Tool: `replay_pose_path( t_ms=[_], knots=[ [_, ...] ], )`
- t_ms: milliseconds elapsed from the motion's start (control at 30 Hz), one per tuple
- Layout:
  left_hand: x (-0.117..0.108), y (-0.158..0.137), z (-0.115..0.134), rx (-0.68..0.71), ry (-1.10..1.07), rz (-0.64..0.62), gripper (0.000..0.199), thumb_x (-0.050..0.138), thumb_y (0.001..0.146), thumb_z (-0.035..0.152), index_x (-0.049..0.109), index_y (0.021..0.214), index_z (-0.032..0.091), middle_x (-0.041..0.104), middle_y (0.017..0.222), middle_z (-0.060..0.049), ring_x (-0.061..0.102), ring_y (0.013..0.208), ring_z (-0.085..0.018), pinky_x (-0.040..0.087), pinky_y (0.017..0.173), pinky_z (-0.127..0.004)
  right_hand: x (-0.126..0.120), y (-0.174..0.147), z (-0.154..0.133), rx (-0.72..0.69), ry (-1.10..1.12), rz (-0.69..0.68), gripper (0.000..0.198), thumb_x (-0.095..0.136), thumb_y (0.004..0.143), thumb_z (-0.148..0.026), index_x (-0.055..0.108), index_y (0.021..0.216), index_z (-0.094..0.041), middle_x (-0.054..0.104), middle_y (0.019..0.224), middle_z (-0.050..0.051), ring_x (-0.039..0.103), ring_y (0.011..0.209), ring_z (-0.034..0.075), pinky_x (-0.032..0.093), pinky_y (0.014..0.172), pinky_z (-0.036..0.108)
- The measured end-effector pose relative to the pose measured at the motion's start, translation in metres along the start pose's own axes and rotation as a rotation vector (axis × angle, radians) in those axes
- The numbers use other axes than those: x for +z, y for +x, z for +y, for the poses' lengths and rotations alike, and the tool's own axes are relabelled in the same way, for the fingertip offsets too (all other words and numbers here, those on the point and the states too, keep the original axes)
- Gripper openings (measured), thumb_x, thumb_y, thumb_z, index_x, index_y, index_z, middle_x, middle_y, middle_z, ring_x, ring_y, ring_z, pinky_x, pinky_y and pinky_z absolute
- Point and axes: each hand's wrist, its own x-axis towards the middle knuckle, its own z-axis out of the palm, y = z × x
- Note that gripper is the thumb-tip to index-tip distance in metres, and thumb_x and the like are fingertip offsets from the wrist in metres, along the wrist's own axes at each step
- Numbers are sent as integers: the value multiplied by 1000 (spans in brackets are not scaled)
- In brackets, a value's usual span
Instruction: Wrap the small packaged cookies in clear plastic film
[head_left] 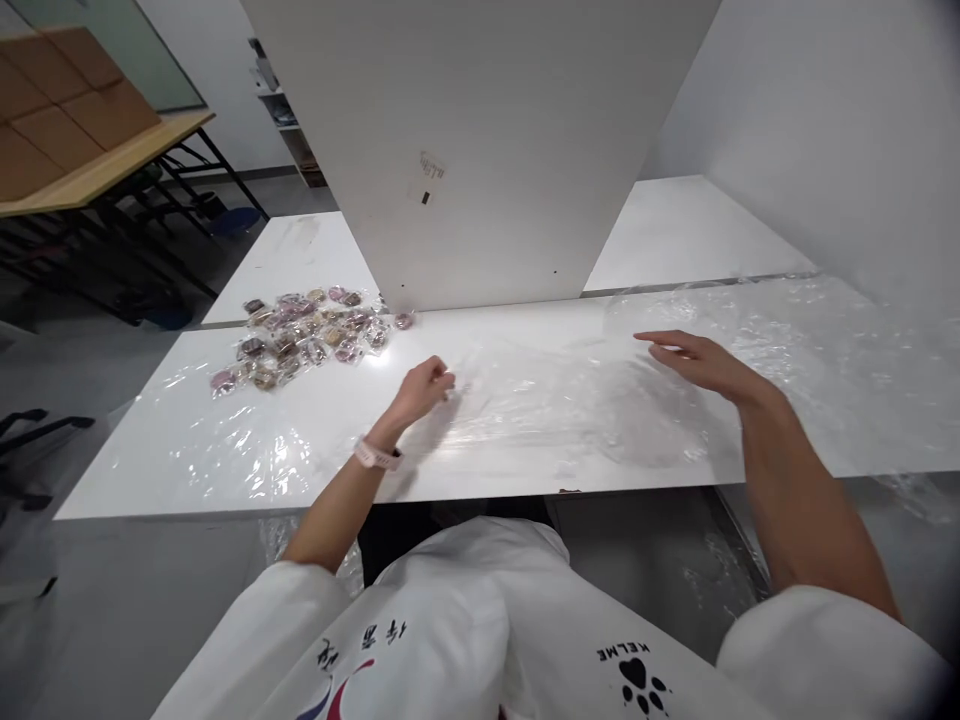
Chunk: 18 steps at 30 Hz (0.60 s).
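My left hand (424, 390), with a pink band (377, 455) at its wrist, is closed at the left end of a clear plastic bag or sheet (525, 395). Its fingers look pinched on the film's edge. This film stretches across the white table (465, 475) in front of me, wrinkled and see-through. Above its right end hovers my right hand (694, 362), fingers extended and thumb slightly apart, holding nothing visible. Whether that hand touches the film I cannot tell. Left of my left hand lies a pile of small, round, individually wrapped items (300, 335) in purple, brown and yellowish colours.
More loose clear plastic film (810, 350) covers the table's right side, and another piece (240, 440) lies at the front left. A tall white panel (487, 150) rises at the back edge. Brown cardboard (67, 110) stands on a wooden-topped table (112, 170) far left.
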Motion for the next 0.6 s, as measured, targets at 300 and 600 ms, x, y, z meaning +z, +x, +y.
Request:
replay_pose_path(
  t_ms=[300,600],
  knots=[
    [-70,-79,-98,-345,-171,668,16,60,76,20,48,87,21,54,88,2,53,49,-5,46,46,-21,54,70,-1,45,-335,330,51,44,97,-41,56,139,-14,43,153,22,37,140,43,30,109,65],
    [-47,-69,-89,-365,-313,544,13,53,81,18,44,88,23,54,89,0,48,52,-7,54,55,-28,166,-30,-88,-640,-230,-79,45,42,96,-57,63,127,-32,56,145,5,51,131,31,40,106,50]
  ],
)
